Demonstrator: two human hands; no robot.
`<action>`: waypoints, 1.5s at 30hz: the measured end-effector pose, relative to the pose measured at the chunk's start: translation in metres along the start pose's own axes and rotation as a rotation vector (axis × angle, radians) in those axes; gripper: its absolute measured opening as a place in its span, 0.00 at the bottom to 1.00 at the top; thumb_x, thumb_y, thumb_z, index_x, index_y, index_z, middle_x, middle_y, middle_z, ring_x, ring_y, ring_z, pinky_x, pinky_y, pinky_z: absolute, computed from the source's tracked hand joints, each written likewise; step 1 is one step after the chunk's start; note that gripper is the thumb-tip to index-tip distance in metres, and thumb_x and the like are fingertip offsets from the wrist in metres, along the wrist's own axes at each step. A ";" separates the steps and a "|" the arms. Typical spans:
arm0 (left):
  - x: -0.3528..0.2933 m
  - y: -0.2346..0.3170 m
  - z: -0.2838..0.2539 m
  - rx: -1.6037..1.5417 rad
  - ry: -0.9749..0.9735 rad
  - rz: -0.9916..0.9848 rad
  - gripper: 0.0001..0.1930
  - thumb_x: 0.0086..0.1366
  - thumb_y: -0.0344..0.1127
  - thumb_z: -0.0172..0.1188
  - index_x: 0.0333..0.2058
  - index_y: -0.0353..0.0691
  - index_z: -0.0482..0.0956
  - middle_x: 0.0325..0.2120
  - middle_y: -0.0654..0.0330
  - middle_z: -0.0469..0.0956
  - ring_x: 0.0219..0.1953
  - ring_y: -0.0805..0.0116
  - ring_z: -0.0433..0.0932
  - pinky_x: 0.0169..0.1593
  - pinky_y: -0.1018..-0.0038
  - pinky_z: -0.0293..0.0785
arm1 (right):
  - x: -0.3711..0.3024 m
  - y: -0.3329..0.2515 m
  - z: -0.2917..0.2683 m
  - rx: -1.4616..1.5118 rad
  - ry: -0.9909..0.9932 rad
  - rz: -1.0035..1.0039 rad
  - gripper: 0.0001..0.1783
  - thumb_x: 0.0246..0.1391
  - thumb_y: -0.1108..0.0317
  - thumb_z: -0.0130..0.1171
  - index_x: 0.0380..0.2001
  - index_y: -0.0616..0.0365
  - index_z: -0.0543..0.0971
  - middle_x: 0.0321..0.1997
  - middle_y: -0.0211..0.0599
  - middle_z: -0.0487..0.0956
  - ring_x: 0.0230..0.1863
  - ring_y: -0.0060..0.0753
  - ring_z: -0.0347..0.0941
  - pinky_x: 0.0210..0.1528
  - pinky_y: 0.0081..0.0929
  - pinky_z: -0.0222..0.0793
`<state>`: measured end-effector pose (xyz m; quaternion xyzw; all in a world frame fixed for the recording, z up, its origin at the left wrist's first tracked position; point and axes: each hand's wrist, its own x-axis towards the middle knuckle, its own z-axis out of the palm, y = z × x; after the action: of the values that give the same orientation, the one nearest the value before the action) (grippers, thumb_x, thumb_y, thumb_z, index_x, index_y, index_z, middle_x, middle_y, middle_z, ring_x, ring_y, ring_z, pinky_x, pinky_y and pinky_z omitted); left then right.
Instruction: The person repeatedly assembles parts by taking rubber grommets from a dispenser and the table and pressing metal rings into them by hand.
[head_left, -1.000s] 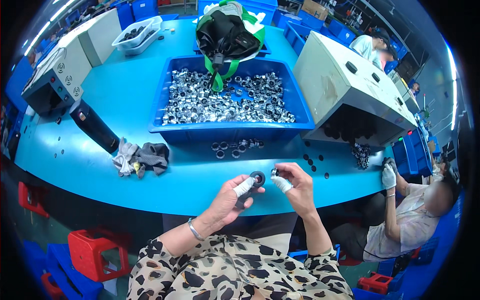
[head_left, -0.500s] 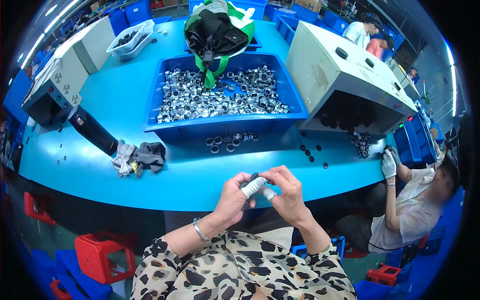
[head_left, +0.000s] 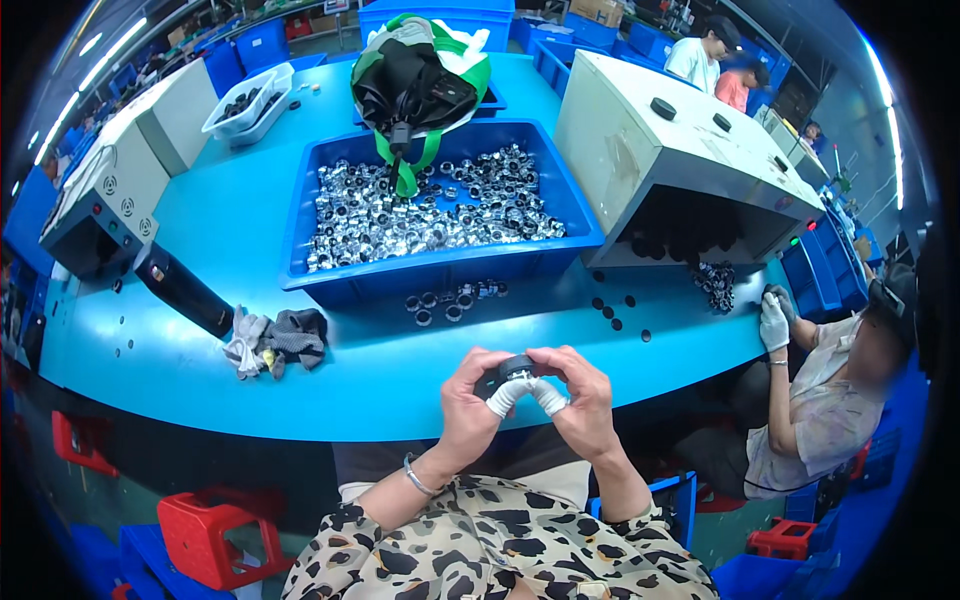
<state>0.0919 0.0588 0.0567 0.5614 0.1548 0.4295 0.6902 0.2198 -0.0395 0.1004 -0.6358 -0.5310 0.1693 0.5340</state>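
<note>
Left hand (head_left: 470,405) and right hand (head_left: 583,405) meet in front of the person, both clamped on one black ring (head_left: 516,366) held between them at the near edge of the blue table (head_left: 380,385). White wraps (head_left: 508,398) cover both thumbs, and a bracelet (head_left: 418,477) circles the left wrist. Something dark also shows beside the left fingers; from where I stand I cannot tell what. Beyond the hands, a few shiny rings (head_left: 465,300) lie before a blue bin (head_left: 400,284) full of more. A bag (head_left: 420,90) hangs its green strap (head_left: 407,180) over that bin. Crumpled gloves (head_left: 298,338) lie near a black bottle (head_left: 185,290), and small black discs (head_left: 617,324) sit scattered in front of a pale box (head_left: 600,130)
</note>
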 end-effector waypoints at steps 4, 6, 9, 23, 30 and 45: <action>0.006 0.005 -0.010 0.218 -0.037 0.139 0.16 0.59 0.35 0.75 0.43 0.37 0.82 0.35 0.62 0.78 0.30 0.76 0.76 0.28 0.81 0.71 | -0.002 -0.005 0.007 -0.056 0.058 -0.118 0.21 0.50 0.82 0.68 0.49 0.66 0.78 0.46 0.41 0.81 0.43 0.32 0.79 0.49 0.25 0.75; 0.008 0.015 -0.007 0.391 0.004 0.341 0.14 0.57 0.34 0.76 0.40 0.38 0.84 0.32 0.61 0.80 0.30 0.72 0.77 0.32 0.77 0.72 | -0.003 -0.002 0.012 -0.045 0.082 -0.127 0.21 0.50 0.83 0.68 0.49 0.66 0.78 0.44 0.40 0.80 0.42 0.31 0.78 0.48 0.25 0.75; 0.005 0.020 -0.006 0.468 0.060 0.364 0.15 0.55 0.31 0.75 0.42 0.39 0.84 0.31 0.60 0.82 0.30 0.68 0.78 0.33 0.74 0.73 | -0.004 0.001 0.025 0.008 0.121 -0.088 0.19 0.51 0.83 0.67 0.47 0.66 0.77 0.41 0.38 0.78 0.40 0.28 0.76 0.46 0.23 0.73; 0.028 0.012 -0.055 0.756 -0.117 0.109 0.18 0.62 0.38 0.71 0.48 0.37 0.84 0.30 0.58 0.76 0.26 0.70 0.73 0.28 0.74 0.69 | 0.011 0.037 0.024 -0.413 0.177 -0.332 0.17 0.42 0.85 0.65 0.38 0.62 0.78 0.37 0.43 0.79 0.33 0.46 0.75 0.34 0.36 0.72; 0.031 -0.001 -0.057 0.985 -0.373 0.164 0.19 0.54 0.35 0.76 0.44 0.35 0.85 0.27 0.58 0.78 0.23 0.66 0.76 0.27 0.70 0.71 | 0.003 0.029 0.012 -0.202 -0.163 -0.051 0.19 0.48 0.85 0.61 0.45 0.63 0.79 0.40 0.47 0.78 0.41 0.50 0.78 0.42 0.39 0.75; 0.016 0.012 -0.062 1.250 -0.422 0.408 0.23 0.57 0.44 0.71 0.48 0.39 0.80 0.28 0.59 0.75 0.30 0.61 0.78 0.25 0.67 0.74 | 0.037 0.030 0.010 -0.334 -0.385 -0.048 0.10 0.52 0.79 0.62 0.38 0.64 0.84 0.33 0.50 0.81 0.36 0.56 0.79 0.38 0.44 0.74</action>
<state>0.0533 0.1106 0.0515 0.9434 0.1268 0.2625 0.1579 0.2407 0.0013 0.0840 -0.6583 -0.6585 0.1844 0.3147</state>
